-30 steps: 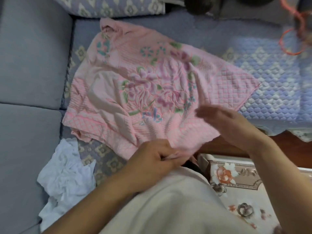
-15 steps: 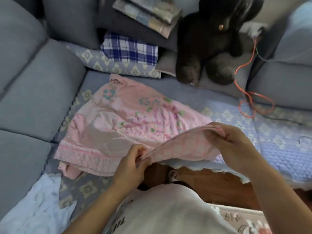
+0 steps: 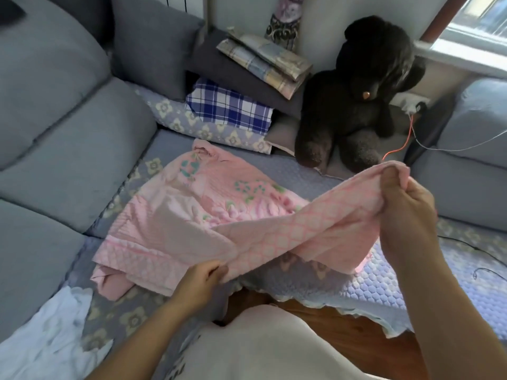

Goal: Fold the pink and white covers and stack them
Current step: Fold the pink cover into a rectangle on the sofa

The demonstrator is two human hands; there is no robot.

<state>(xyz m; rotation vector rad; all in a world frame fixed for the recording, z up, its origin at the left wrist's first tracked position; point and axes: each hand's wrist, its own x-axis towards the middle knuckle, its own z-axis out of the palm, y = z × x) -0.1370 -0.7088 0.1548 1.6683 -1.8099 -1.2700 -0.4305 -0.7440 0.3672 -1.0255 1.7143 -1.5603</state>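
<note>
A pink quilted cover (image 3: pixel 175 223) with a flower pattern lies on the blue sofa seat. Its near edge is lifted off the seat and stretched between my hands. My left hand (image 3: pixel 200 281) pinches that edge low, close to my body. My right hand (image 3: pixel 408 204) grips the other end higher up, on the right. The raised strip shows a pink diamond quilting. A crumpled white cover (image 3: pixel 46 333) lies on the seat at the lower left, apart from both hands.
A black plush bear (image 3: pixel 362 94) sits at the back right beside folded blankets and a blue plaid pillow (image 3: pixel 230 105). Grey sofa cushions (image 3: pixel 63 127) rise on the left. An orange cable (image 3: pixel 400 149) runs behind my right hand. A quilted blue seat mat (image 3: pixel 384 286) covers the sofa.
Both hands have lifted the pink cover's near edge and pulled apart, the right hand rising up and right. The view has tilted up, showing the bear and pillows.
</note>
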